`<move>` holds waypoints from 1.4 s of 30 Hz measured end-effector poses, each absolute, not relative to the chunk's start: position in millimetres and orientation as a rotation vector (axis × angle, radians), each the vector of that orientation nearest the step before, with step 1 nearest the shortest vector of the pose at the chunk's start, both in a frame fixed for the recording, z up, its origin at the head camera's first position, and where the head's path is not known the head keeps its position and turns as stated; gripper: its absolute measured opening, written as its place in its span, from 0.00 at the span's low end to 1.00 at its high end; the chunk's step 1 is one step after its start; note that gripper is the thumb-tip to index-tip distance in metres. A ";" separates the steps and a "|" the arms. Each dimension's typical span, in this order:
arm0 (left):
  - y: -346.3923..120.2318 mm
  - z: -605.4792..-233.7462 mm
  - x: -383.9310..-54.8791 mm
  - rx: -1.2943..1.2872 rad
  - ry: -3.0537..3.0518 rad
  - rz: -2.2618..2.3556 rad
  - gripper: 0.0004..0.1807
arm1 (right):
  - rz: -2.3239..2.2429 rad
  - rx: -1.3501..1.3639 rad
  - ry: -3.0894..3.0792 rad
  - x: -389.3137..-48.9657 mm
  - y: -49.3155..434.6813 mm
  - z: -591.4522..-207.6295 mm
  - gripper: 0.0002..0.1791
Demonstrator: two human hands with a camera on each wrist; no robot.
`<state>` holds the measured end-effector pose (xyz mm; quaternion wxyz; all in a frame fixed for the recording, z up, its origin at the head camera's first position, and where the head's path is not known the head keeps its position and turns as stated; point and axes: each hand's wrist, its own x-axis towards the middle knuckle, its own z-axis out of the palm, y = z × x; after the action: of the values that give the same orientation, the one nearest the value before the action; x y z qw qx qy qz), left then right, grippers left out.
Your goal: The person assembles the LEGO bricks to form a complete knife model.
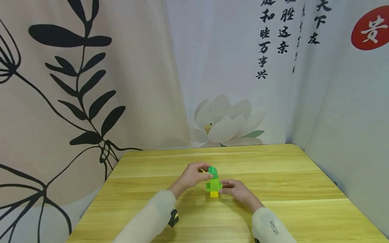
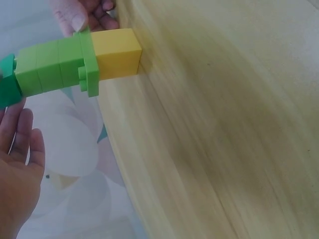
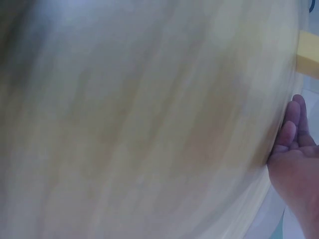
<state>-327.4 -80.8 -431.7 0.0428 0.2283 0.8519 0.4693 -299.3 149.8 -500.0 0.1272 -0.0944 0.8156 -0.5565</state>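
A small tower of toy building blocks stands upright on the wooden table. Its base is a yellow block point(image 1: 214, 194), also seen in the left wrist view. Above that come a light green crosspiece point(image 2: 89, 64) with studs at both ends and several light green blocks point(image 2: 50, 62). A dark green block point(image 1: 213, 172) with a curved side tops the tower. My left hand point(image 1: 192, 176) pinches this top block between thumb and fingers. From the right, my right hand point(image 1: 238, 191) pinches the crosspiece's end. The right wrist view shows only part of my right hand beside the yellow block.
The wooden table point(image 1: 136, 189) reaches back to a curtain point(image 1: 146, 84) printed with plants, a lotus and writing. A dark strapped device point(image 1: 173, 218) sits at the left wrist. Another curtain hangs along the table's right side.
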 end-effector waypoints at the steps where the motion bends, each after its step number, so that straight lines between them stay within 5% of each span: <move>1: -80.7 -431.3 -327.6 0.701 2.613 1.426 0.14 | -1.618 -0.274 2.375 -299.3 149.8 -500.1 0.25; 42: -83.1 -439.2 -325.8 0.590 2.434 1.729 0.17 | -1.584 -0.229 2.402 -298.7 147.6 -497.5 0.24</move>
<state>-325.8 -83.1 -439.2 0.0490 0.1936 0.7989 0.5673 -298.7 147.6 -497.5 0.1274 -0.0788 0.8254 -0.5443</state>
